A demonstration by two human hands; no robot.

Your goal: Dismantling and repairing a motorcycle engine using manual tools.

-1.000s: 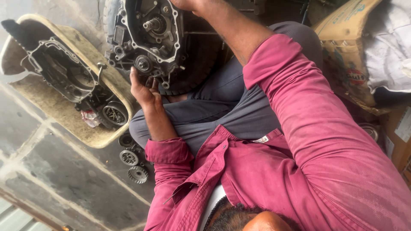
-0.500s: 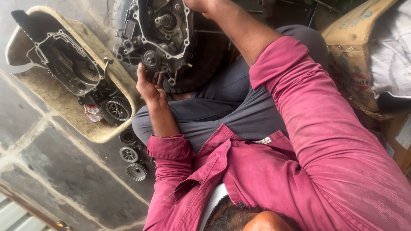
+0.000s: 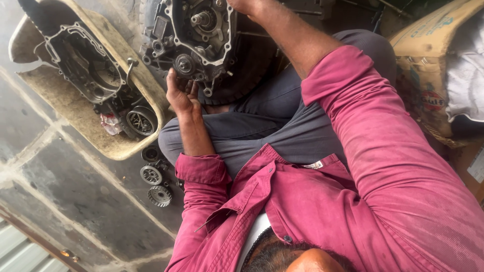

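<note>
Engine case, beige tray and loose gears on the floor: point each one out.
Engine case [image 3: 201, 45], head view: open face, near its centre.
Beige tray [image 3: 113, 148], head view: bare near rim.
Loose gears [image 3: 151, 175], head view: face of the middle gear.

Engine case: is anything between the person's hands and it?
Nothing visible. The left hand already rests against the lower edge of the engine case, and the right hand reaches its top at the frame edge, mostly cut off.

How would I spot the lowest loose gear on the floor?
Find the tan tray holding an engine cover. Below its edge, three round parts lie on the concrete floor. The toothed gear is the bottom one, farthest from the tray.
</note>
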